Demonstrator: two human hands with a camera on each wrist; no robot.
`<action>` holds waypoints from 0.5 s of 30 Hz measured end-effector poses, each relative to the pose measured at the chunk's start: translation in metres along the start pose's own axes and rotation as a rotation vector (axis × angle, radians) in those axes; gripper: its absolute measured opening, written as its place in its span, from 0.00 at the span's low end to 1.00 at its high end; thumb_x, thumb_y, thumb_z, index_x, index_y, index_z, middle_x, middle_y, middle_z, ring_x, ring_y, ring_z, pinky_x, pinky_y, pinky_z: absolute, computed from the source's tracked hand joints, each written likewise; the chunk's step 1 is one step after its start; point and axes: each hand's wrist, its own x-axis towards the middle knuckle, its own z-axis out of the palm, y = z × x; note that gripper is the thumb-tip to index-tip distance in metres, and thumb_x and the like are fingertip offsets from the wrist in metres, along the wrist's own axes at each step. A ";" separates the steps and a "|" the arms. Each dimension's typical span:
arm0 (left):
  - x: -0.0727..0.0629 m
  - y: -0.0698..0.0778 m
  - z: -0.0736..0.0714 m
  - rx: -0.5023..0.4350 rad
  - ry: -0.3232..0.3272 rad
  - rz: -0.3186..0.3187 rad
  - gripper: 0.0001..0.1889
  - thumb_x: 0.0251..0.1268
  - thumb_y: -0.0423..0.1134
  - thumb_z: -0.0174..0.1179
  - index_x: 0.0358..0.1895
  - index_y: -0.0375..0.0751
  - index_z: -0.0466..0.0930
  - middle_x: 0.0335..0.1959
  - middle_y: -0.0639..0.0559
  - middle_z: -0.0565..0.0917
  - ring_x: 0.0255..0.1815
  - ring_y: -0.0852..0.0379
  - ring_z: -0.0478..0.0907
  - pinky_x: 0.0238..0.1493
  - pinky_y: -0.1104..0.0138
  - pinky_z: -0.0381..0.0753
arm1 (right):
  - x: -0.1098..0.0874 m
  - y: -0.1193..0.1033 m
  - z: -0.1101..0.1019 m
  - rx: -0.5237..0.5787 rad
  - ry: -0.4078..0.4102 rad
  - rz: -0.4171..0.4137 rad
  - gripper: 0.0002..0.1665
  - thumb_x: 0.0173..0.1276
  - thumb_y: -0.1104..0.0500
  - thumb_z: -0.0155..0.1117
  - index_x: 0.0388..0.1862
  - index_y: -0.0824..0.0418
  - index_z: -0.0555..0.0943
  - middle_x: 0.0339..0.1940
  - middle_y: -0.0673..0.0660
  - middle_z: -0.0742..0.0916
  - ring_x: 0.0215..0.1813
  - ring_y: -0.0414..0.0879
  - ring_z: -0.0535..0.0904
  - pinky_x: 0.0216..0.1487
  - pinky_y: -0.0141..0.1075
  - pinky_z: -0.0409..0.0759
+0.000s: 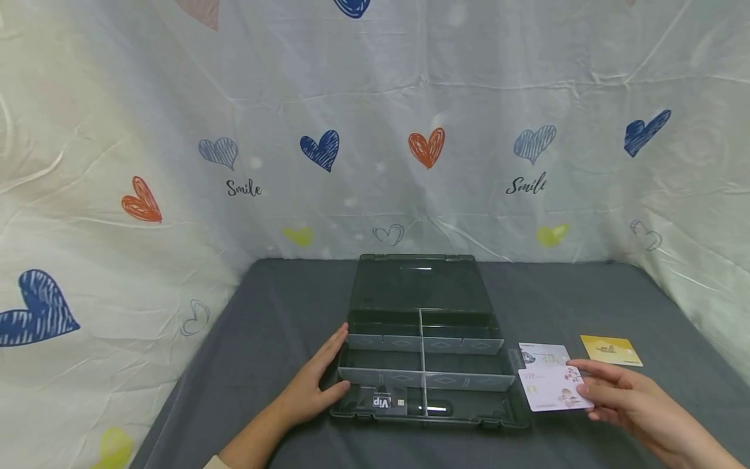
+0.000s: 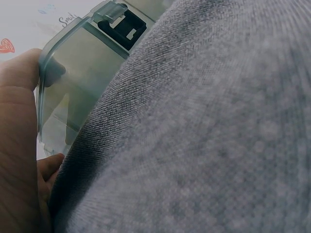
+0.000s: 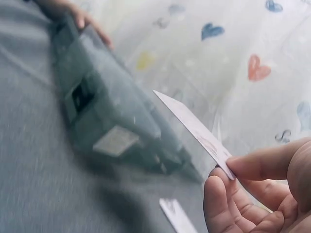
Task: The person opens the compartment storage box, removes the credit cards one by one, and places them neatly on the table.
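My right hand pinches a white VIP card with a pink blossom print between thumb and fingers. In the right wrist view the card is seen nearly edge-on, raised off the cloth. It sits at the right side of a dark see-through compartment box, whose lid is folded back. My left hand lies along the box's left side, fingers extended and thumb at the near corner. A dark Vip card and a dark rounded stick-like item lie in the front row.
A silver-white VIP card lies right of the box, partly behind the held card. Farther right is a yellow card. Grey cloth covers the table, and a curtain printed with hearts hangs behind and at the sides.
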 end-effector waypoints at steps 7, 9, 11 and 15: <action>0.000 -0.003 0.001 -0.002 -0.031 -0.035 0.44 0.69 0.41 0.66 0.83 0.37 0.51 0.83 0.42 0.53 0.83 0.48 0.49 0.75 0.73 0.47 | -0.005 0.021 -0.017 -0.027 -0.052 0.006 0.23 0.83 0.62 0.51 0.51 0.30 0.81 0.47 0.47 0.85 0.42 0.41 0.82 0.46 0.37 0.84; -0.001 -0.004 0.001 -0.005 -0.035 -0.039 0.45 0.69 0.41 0.66 0.83 0.37 0.51 0.84 0.42 0.52 0.83 0.49 0.48 0.75 0.73 0.47 | -0.006 0.026 -0.020 -0.043 -0.053 0.007 0.23 0.82 0.62 0.51 0.51 0.30 0.81 0.45 0.48 0.84 0.42 0.41 0.82 0.46 0.37 0.84; -0.001 -0.004 0.001 -0.005 -0.032 -0.037 0.45 0.69 0.41 0.66 0.83 0.37 0.51 0.83 0.42 0.53 0.83 0.48 0.49 0.75 0.74 0.47 | -0.006 0.029 -0.022 -0.062 -0.055 0.004 0.23 0.82 0.63 0.51 0.51 0.31 0.80 0.44 0.49 0.84 0.41 0.41 0.81 0.46 0.37 0.84; -0.001 -0.003 0.000 -0.005 -0.022 -0.022 0.45 0.68 0.39 0.67 0.82 0.37 0.52 0.83 0.41 0.54 0.82 0.47 0.50 0.75 0.74 0.48 | -0.004 0.030 -0.020 -0.132 0.015 0.017 0.15 0.80 0.63 0.56 0.57 0.52 0.84 0.39 0.51 0.85 0.37 0.42 0.82 0.41 0.38 0.85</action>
